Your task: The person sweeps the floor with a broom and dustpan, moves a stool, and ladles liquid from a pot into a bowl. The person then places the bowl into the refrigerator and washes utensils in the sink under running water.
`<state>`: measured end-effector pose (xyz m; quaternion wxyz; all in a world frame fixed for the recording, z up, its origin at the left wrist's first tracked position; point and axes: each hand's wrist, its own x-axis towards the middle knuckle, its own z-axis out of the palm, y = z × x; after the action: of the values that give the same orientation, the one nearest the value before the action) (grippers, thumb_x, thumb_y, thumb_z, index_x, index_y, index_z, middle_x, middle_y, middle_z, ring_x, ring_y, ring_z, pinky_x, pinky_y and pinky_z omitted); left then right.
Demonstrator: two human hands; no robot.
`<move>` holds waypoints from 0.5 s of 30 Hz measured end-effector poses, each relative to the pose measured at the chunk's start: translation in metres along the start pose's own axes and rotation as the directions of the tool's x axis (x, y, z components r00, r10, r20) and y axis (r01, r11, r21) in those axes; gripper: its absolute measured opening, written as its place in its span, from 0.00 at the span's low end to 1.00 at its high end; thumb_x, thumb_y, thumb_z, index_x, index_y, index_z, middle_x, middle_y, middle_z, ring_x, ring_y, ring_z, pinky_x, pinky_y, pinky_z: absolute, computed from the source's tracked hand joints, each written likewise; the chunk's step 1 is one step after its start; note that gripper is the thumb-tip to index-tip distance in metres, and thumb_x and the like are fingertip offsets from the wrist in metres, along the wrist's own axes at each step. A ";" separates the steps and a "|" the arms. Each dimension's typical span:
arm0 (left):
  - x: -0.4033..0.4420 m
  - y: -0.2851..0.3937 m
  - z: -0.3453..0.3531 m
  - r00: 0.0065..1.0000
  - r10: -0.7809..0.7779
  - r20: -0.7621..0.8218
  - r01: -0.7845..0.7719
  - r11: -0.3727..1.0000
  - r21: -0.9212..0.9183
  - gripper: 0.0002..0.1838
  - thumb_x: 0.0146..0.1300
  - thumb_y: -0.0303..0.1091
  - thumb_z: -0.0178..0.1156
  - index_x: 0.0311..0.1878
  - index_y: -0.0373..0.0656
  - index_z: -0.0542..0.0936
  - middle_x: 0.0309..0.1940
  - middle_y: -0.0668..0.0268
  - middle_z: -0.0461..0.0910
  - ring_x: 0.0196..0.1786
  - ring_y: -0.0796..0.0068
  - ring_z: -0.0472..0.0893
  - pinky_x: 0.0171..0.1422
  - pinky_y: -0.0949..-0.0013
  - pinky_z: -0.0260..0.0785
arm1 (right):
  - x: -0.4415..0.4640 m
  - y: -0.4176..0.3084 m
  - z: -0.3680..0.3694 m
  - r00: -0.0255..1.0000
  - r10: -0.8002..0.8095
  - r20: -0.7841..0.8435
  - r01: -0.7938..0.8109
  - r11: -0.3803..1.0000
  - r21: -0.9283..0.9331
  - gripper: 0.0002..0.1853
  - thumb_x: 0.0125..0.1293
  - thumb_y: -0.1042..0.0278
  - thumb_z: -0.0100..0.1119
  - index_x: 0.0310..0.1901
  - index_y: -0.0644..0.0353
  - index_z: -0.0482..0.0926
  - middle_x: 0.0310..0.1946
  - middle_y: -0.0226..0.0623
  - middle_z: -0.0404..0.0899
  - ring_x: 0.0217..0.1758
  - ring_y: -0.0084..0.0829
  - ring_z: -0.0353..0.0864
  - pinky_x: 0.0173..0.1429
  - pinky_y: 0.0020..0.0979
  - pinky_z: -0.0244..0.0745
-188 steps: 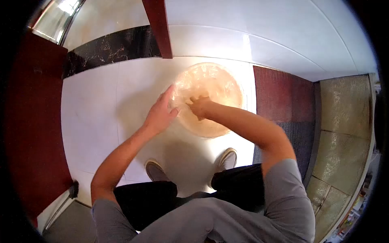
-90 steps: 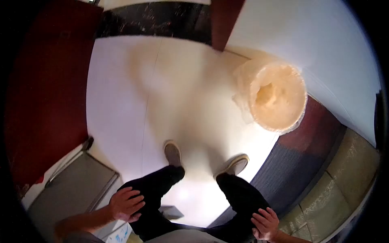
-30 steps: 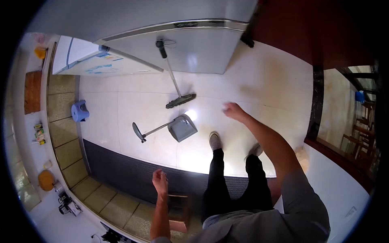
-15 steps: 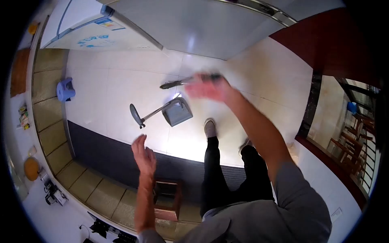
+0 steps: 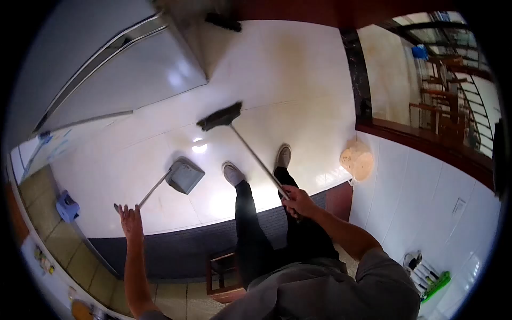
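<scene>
My right hand (image 5: 298, 201) is closed around the upper handle of a broom (image 5: 258, 159). The pole slants up and left to a dark broom head, which appears to rest on the floor. At the left, my left hand (image 5: 132, 221) is at the grip of a grey long-handled dustpan (image 5: 185, 175); its fingers appear curled over that grip, partly covering it. The pan lies on the pale tiles between my feet and the left cabinets, its pole slanting down to my hand.
A fridge (image 5: 122, 69) stands at the upper left, near a blue stool (image 5: 67, 206). Behind my legs are a dark mat (image 5: 176, 250) and a wooden stool (image 5: 226, 290). A tan bin (image 5: 357, 161) stands by the right wall. A dark brush head (image 5: 223, 22) lies far off.
My view has turned to the right. My right hand, blurred before, now clearly grips the broom handle. My left hand has moved from beside the dustpan's grip onto it.
</scene>
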<state>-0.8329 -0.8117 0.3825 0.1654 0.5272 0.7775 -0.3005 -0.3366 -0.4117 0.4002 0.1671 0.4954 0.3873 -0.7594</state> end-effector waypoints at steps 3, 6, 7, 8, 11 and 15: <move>0.004 0.000 -0.003 0.989 -0.020 0.147 0.020 1.000 0.003 0.17 0.65 0.26 0.55 0.57 0.42 0.79 0.40 0.61 0.81 0.55 0.60 0.79 0.83 0.48 0.43 | -0.020 -0.010 -0.044 0.988 -0.039 -0.151 0.046 0.998 0.044 0.35 0.68 0.80 0.56 0.74 0.61 0.55 0.33 0.36 0.77 0.19 0.22 0.74 0.19 0.26 0.72; 0.006 0.009 -0.007 0.978 -0.003 0.206 -0.001 1.000 0.021 0.16 0.64 0.26 0.57 0.56 0.42 0.79 0.39 0.61 0.80 0.50 0.62 0.80 0.79 0.51 0.50 | -0.010 -0.026 -0.105 0.954 -0.114 -0.278 0.138 0.988 0.066 0.31 0.70 0.78 0.55 0.73 0.59 0.59 0.33 0.37 0.79 0.18 0.23 0.74 0.18 0.27 0.72; 0.006 0.011 -0.010 0.982 0.009 0.189 -0.012 1.000 0.017 0.17 0.63 0.26 0.58 0.56 0.42 0.79 0.39 0.60 0.80 0.49 0.62 0.80 0.76 0.52 0.54 | 0.000 -0.036 -0.125 0.935 -0.133 -0.328 0.160 0.986 0.056 0.29 0.71 0.75 0.55 0.72 0.58 0.61 0.32 0.37 0.79 0.17 0.23 0.74 0.18 0.28 0.72; 0.006 0.013 -0.015 0.979 0.015 0.202 -0.018 1.000 0.012 0.19 0.59 0.27 0.60 0.56 0.43 0.80 0.41 0.58 0.80 0.48 0.60 0.81 0.72 0.51 0.59 | 0.011 -0.051 -0.144 0.917 -0.122 -0.380 0.110 0.993 -0.052 0.27 0.73 0.71 0.53 0.72 0.56 0.62 0.29 0.36 0.79 0.16 0.23 0.74 0.18 0.29 0.72; 0.002 0.029 -0.058 0.965 -0.082 0.247 0.097 0.994 -0.049 0.19 0.59 0.26 0.61 0.55 0.38 0.80 0.40 0.57 0.80 0.48 0.59 0.80 0.66 0.54 0.62 | 0.062 -0.098 -0.196 0.819 -0.137 -0.558 -0.035 0.957 -0.287 0.19 0.77 0.59 0.48 0.64 0.54 0.71 0.19 0.34 0.75 0.14 0.26 0.73 0.16 0.33 0.71; -0.015 0.044 -0.100 0.958 -0.128 0.255 0.154 0.984 -0.084 0.19 0.58 0.27 0.61 0.54 0.36 0.80 0.39 0.56 0.80 0.46 0.58 0.80 0.61 0.54 0.66 | 0.089 -0.082 -0.224 0.796 -0.145 -0.587 -0.119 0.914 -0.387 0.12 0.77 0.59 0.44 0.40 0.59 0.70 0.15 0.38 0.72 0.13 0.34 0.75 0.17 0.38 0.72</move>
<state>-0.7810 -0.7471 0.4547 0.2666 0.4192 0.8008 -0.3346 -0.2899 -0.1785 0.3093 0.1283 0.6632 0.5721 -0.4653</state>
